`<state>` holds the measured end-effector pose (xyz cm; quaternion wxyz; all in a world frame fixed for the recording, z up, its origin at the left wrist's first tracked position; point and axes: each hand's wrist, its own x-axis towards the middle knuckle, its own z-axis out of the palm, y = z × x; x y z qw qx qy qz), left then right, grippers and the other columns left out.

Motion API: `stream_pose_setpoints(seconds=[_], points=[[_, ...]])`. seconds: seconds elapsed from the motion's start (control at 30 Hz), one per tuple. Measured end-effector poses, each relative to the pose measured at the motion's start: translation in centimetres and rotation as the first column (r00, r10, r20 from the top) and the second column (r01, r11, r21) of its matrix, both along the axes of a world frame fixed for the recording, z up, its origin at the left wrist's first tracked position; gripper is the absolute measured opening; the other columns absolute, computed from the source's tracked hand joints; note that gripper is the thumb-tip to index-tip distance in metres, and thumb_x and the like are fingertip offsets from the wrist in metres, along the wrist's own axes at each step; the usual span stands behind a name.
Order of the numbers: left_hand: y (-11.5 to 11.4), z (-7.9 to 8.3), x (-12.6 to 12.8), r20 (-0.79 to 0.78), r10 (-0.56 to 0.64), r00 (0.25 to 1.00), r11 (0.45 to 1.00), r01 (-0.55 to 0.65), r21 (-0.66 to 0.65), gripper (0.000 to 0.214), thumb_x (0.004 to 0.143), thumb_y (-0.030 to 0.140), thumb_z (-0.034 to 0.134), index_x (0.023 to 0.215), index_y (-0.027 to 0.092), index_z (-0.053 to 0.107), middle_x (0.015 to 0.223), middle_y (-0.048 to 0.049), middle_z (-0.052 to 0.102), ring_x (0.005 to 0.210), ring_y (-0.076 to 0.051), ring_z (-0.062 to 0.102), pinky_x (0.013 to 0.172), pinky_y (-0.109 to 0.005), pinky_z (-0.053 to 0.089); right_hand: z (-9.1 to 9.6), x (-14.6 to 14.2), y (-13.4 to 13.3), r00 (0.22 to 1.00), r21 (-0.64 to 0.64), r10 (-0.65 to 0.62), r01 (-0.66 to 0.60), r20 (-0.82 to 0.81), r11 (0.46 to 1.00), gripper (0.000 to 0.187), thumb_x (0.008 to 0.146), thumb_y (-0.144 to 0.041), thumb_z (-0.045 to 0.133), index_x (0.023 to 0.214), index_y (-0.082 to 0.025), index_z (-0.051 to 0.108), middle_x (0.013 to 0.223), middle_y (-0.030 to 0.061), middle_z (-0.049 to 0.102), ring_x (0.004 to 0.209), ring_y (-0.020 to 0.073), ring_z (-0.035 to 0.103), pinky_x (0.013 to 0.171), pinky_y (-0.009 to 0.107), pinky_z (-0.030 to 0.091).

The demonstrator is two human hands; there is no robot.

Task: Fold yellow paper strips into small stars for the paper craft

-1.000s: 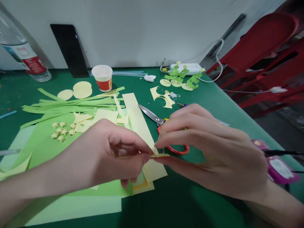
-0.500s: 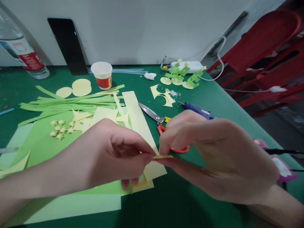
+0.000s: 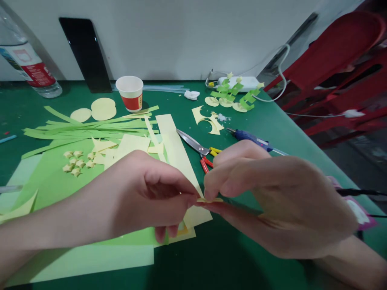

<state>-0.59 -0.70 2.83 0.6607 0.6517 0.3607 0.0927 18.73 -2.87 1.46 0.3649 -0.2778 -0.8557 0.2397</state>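
Observation:
Between the fingertips of my two hands is a small folded yellow paper piece (image 3: 215, 199), seen nearly edge-on. My left hand (image 3: 151, 193) pinches its left end between thumb and forefinger. On its other side my right hand (image 3: 266, 197) is closed around it, with fingertips above and thumb below. Scissors (image 3: 196, 147) with red and yellow handles lie open just behind, their grips partly hidden by my right hand. A long pale yellow paper strip (image 3: 173, 141) lies under the hands. Several small folded paper stars (image 3: 79, 163) rest on green paper sheets (image 3: 54, 173) to the left.
Green paper strips (image 3: 96, 131), yellow paper discs (image 3: 103, 108) and a paper cup (image 3: 130, 94) stand farther back. A phone (image 3: 86, 56) leans on the wall by a water bottle (image 3: 30, 60). A blue glue gun (image 3: 249, 139) and small paper plants (image 3: 231, 90) are at right.
Both hands hold nearly the same pose on the folded paper. The right fingertips have shifted slightly, and the view has moved a little.

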Motion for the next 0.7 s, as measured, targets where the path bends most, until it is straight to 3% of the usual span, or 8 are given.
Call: stream_pose_setpoints(seconds=[0.3, 0.53, 0.7], points=[[0.20, -0.70, -0.29, 0.033, -0.030, 0.999, 0.999, 0.030, 0.016, 0.020, 0.080, 0.015, 0.051, 0.071, 0.022, 0.067, 0.050, 0.0094, 0.060, 0.045, 0.000, 0.057, 0.043, 0.000, 0.040, 0.43, -0.09, 0.10, 1.000, 0.057, -0.024, 0.024, -0.004, 0.998, 0.035, 0.068, 0.003, 0.062, 0.084, -0.023, 0.045, 0.068, -0.0064, 0.062, 0.065, 0.0072, 0.057, 0.062, 0.014, 0.052], [0.00, -0.73, -0.33, 0.030, -0.034, 0.999, 0.999, 0.033, 0.042, 0.018, 0.080, 0.016, 0.052, 0.073, 0.021, 0.068, 0.050, 0.0092, 0.060, 0.044, 0.000, 0.057, 0.043, -0.001, 0.039, 0.34, 0.04, -0.04, 0.999, 0.072, -0.033, 0.032, 0.010, 0.997, 0.031, 0.071, -0.001, 0.060, 0.085, -0.024, 0.044, 0.071, -0.0072, 0.061, 0.067, 0.0078, 0.057, 0.064, 0.017, 0.053], [-0.01, -0.50, -0.22, 0.010, -0.031, 0.999, 0.999, 0.031, 0.028, 0.018, 0.079, 0.015, 0.052, 0.072, 0.021, 0.067, 0.050, 0.0081, 0.060, 0.044, -0.001, 0.057, 0.042, -0.003, 0.040, -0.09, 0.34, -0.13, 0.997, 0.163, -0.022, 0.010, 0.071, 0.987, 0.020, 0.079, -0.006, 0.058, 0.085, -0.021, 0.045, 0.071, -0.0060, 0.059, 0.074, 0.0059, 0.054, 0.072, 0.014, 0.050]])
